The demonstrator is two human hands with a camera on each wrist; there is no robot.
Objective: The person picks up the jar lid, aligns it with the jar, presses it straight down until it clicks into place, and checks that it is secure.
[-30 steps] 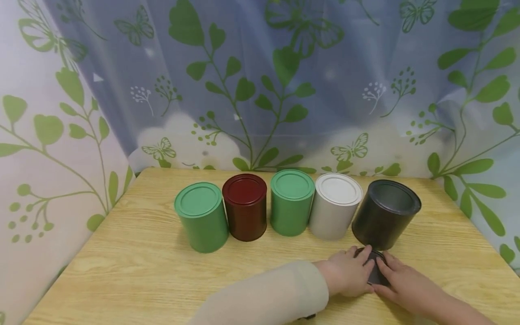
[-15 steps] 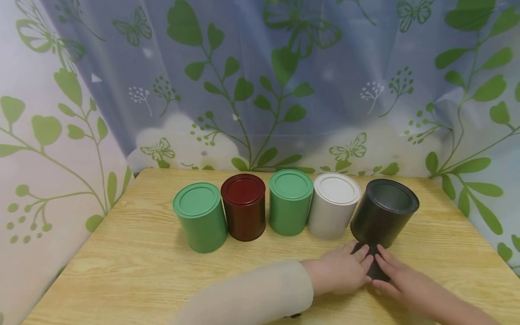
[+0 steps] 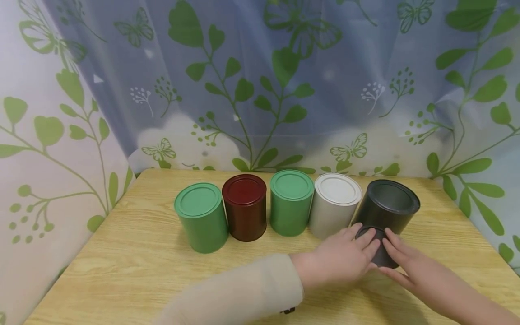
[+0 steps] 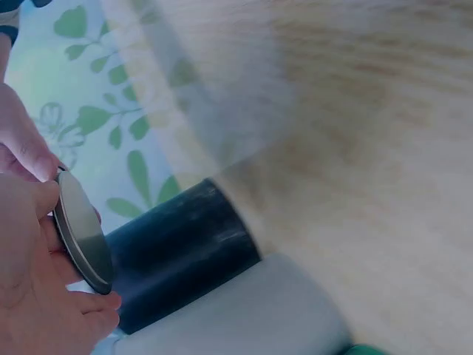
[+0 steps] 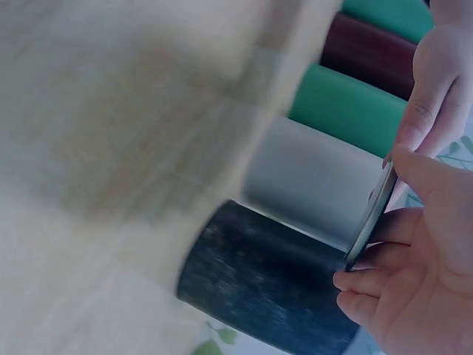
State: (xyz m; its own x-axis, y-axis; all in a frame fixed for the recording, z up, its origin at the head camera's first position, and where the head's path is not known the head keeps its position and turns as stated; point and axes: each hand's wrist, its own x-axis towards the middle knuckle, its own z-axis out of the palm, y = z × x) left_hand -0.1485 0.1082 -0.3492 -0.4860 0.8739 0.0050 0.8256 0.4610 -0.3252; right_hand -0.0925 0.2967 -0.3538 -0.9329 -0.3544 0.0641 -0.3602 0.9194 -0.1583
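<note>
Both hands hold a round black lid [image 3: 384, 256] just in front of the black can [image 3: 400, 219], at the right of the head view. My left hand [image 3: 335, 258] grips the lid's left side, its fingers spread over the upper face. My right hand [image 3: 420, 273] has the opposite edge, with fingers on top and the thumb low at the near rim. In the left wrist view the lid [image 4: 85, 233] stands off the table, its rim pinched between fingers and thumbs. The right wrist view shows the lid [image 5: 372, 211] nearly edge-on. The can's top looks dark and recessed.
Left of the black can stand a white can [image 3: 333, 216], a green can [image 3: 291, 210], a dark red can [image 3: 246, 216] and another green can [image 3: 204, 225], all upright. They share a wood-grain table [image 3: 122, 271]. A leaf-patterned curtain [image 3: 260, 113] hangs behind.
The lid has come up from low in front of the black can and now overlaps its lower front. Both hands have moved up with it. The cans stay put.
</note>
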